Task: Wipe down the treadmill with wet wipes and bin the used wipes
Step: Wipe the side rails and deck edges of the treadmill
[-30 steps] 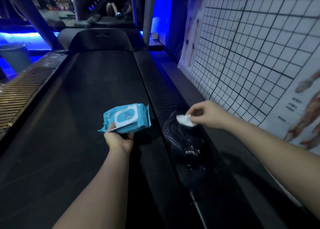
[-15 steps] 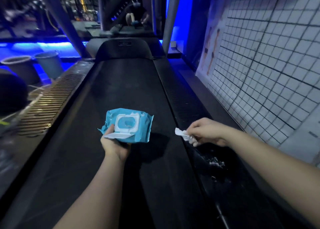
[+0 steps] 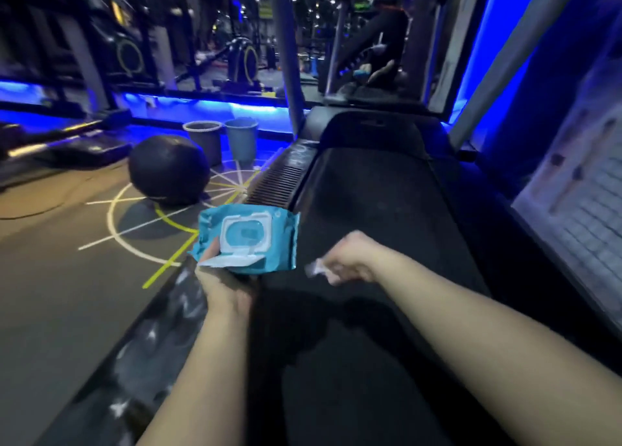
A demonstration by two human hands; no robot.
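Observation:
My left hand [image 3: 225,285] holds a blue pack of wet wipes [image 3: 247,238] from below, its white flip lid hanging open toward me. My right hand [image 3: 350,257] pinches a small crumpled white wipe [image 3: 314,268] over the dark treadmill belt [image 3: 363,210]; the hand is blurred by motion. The treadmill's left side rail [image 3: 158,314] shows wet streaks. Two bins, a grey bin [image 3: 203,139] and a blue bin [image 3: 241,137], stand on the floor beyond the treadmill's front left corner.
A large dark exercise ball [image 3: 168,169] sits on the grey floor left of the treadmill, beside painted circle markings. The treadmill's uprights [image 3: 286,51] rise ahead. A gridded wall poster [image 3: 579,210] runs along the right. Gym machines stand in the background.
The view has swung left, bringing the floor, ball and bins into sight. My right hand has carried the wipe off the right side rail to above the belt, close to the pack.

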